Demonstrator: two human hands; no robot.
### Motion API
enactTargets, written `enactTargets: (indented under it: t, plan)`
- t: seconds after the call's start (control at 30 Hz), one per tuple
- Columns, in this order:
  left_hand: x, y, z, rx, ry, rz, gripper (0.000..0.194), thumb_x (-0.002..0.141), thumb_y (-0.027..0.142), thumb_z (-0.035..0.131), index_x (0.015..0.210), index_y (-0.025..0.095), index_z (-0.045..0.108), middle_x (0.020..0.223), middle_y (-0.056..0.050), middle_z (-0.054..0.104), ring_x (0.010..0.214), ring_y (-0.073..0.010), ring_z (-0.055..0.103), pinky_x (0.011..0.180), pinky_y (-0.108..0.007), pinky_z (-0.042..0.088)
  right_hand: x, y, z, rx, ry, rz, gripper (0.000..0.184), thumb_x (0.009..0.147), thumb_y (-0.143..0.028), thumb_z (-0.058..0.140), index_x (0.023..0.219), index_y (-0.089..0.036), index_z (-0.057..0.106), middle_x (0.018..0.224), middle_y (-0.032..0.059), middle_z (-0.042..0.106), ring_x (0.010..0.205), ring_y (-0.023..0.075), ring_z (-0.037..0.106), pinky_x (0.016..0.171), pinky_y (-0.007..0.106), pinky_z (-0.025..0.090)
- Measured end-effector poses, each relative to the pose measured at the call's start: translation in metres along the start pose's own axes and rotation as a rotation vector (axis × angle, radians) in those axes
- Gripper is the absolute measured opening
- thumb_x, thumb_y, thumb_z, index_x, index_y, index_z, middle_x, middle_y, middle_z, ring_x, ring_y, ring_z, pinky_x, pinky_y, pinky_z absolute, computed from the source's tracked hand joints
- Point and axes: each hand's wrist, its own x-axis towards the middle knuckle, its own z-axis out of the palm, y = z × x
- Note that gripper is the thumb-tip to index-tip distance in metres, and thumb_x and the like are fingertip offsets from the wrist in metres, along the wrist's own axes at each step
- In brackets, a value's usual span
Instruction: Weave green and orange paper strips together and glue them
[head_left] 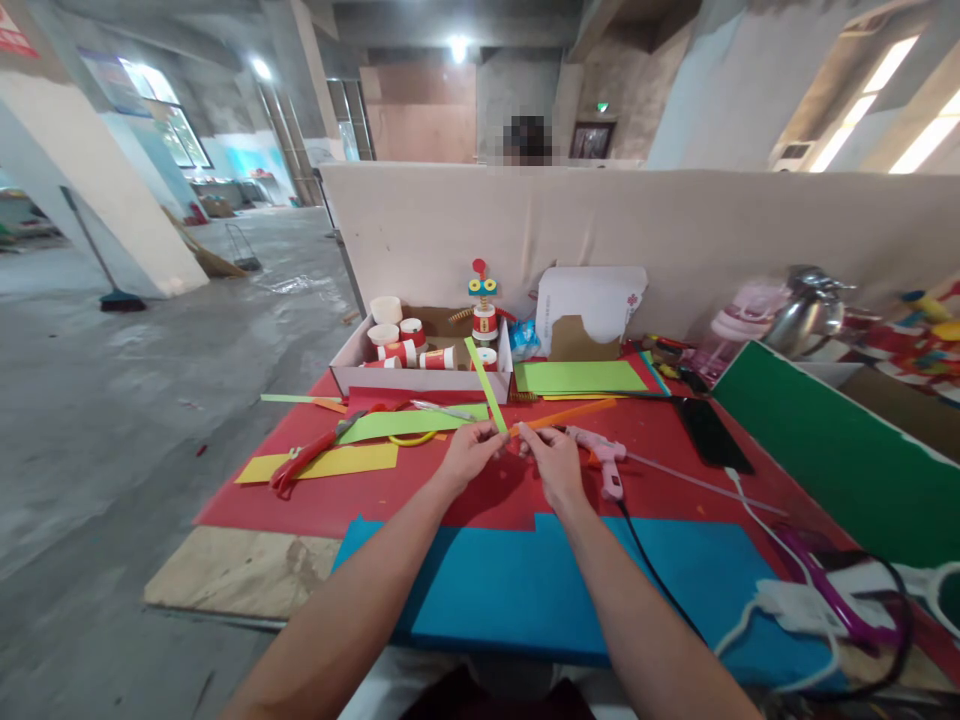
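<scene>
My left hand (pixel 474 452) pinches the lower end of a narrow green paper strip (pixel 486 385), which slants up and away. In my right hand (pixel 552 458) an orange paper strip (pixel 574 413) is pinched near one end, its other end pointing right. The two strips meet end to end between my fingertips, at an angle; whether they are joined cannot be made out. Just right of my right hand lies a pink glue gun (pixel 606 458). To the left, red-handled scissors (pixel 311 455) rest over green paper (pixel 409 425) and yellow paper (pixel 322 463).
Behind my hands stands a box (pixel 420 380) with several paper cups and a cup figure (pixel 484 318). Green sheets (pixel 585 377), a phone (pixel 712 435), a green board (pixel 840 460) and a power strip (pixel 817 605) with cables lie right. Blue paper (pixel 510 590) covers the front. A partition (pixel 450 220) closes the back.
</scene>
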Motion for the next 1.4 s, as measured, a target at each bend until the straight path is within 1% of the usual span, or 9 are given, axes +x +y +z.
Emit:
enactTargets:
  t: [0.3,0.53,0.73,0.9,0.97,1.1,1.17,1.23,1.4]
  plan:
    - [0.001,0.002,-0.004,0.019,0.026,0.026,0.033,0.069,0.045,0.064,0.054,0.016,0.054,0.048,0.002,0.051,0.051,-0.0104,0.045,0.055,-0.023,0.036,0.018,-0.004,-0.02,0.11,0.2,-0.091,0.038,0.061,-0.052,0.071,0.048,-0.02,0.056,0.046,-0.0028,0.054,0.048,0.0114,0.048,0.053,0.025,0.04]
    - [0.0,0.007,-0.006,0.01,0.021,0.007,0.033,0.066,0.045,0.066,0.052,0.017,0.054,0.047,0.001,0.052,0.051,-0.0108,0.046,0.055,-0.024,0.036,0.023,-0.007,-0.033,0.184,0.308,-0.109,0.04,0.063,-0.055,0.07,0.054,-0.018,0.056,0.048,-0.0036,0.052,0.045,0.0097,0.046,0.043,0.023,0.034]
    - [0.0,0.009,-0.008,-0.001,0.005,0.007,0.033,0.066,0.044,0.067,0.053,0.016,0.056,0.048,0.001,0.051,0.05,-0.0104,0.046,0.054,-0.024,0.036,0.027,-0.012,-0.04,0.318,0.38,-0.169,0.039,0.065,-0.055,0.07,0.067,-0.017,0.059,0.048,-0.0075,0.045,0.039,0.0069,0.04,0.039,0.023,0.035]
    - [0.001,0.01,-0.012,-0.064,0.01,-0.026,0.033,0.065,0.044,0.068,0.052,0.016,0.056,0.05,-0.001,0.054,0.05,-0.0103,0.047,0.054,-0.024,0.037,0.029,-0.014,-0.044,0.389,0.569,-0.2,0.038,0.069,-0.053,0.065,0.08,-0.017,0.062,0.061,-0.0041,0.054,0.049,0.0079,0.048,0.044,0.022,0.042]
    - [0.0,0.011,-0.013,-0.119,0.027,-0.025,0.034,0.066,0.045,0.069,0.053,0.015,0.057,0.052,-0.002,0.055,0.051,-0.0107,0.047,0.055,-0.025,0.038,0.027,-0.013,-0.04,0.383,0.497,-0.184,0.036,0.071,-0.053,0.062,0.081,-0.018,0.062,0.065,-0.0027,0.057,0.052,0.0083,0.05,0.047,0.022,0.043]
    - [0.0,0.01,-0.012,-0.187,0.035,-0.021,0.035,0.065,0.047,0.07,0.056,0.015,0.059,0.053,-0.002,0.055,0.051,-0.0109,0.047,0.055,-0.026,0.04,0.016,-0.008,-0.019,0.256,0.04,-0.044,0.033,0.064,-0.044,0.07,0.084,-0.019,0.065,0.067,-0.0015,0.062,0.058,0.0104,0.056,0.061,0.025,0.049]
    - [0.001,0.007,-0.011,-0.176,0.02,-0.021,0.036,0.066,0.048,0.069,0.056,0.015,0.059,0.052,-0.002,0.055,0.05,-0.0107,0.047,0.054,-0.026,0.039,0.009,-0.006,-0.007,0.178,-0.123,0.067,0.033,0.061,-0.039,0.072,0.085,-0.019,0.065,0.064,-0.0019,0.063,0.059,0.0119,0.058,0.062,0.026,0.049]
    - [0.002,0.005,-0.01,-0.154,0.001,-0.019,0.036,0.066,0.048,0.069,0.056,0.015,0.058,0.052,-0.002,0.055,0.05,-0.0108,0.047,0.054,-0.025,0.039,0.004,-0.004,0.001,0.149,-0.179,0.094,0.029,0.06,-0.037,0.072,0.082,-0.019,0.066,0.07,-0.0003,0.067,0.061,0.0124,0.06,0.064,0.026,0.049]
    - [0.002,0.002,-0.007,-0.128,-0.063,-0.004,0.034,0.068,0.045,0.067,0.055,0.016,0.056,0.05,-0.001,0.052,0.049,-0.0106,0.045,0.054,-0.025,0.035,0.001,0.0,0.005,0.129,-0.188,0.067,0.023,0.061,-0.037,0.071,0.073,-0.018,0.066,0.07,0.001,0.069,0.062,0.0135,0.061,0.064,0.026,0.05]
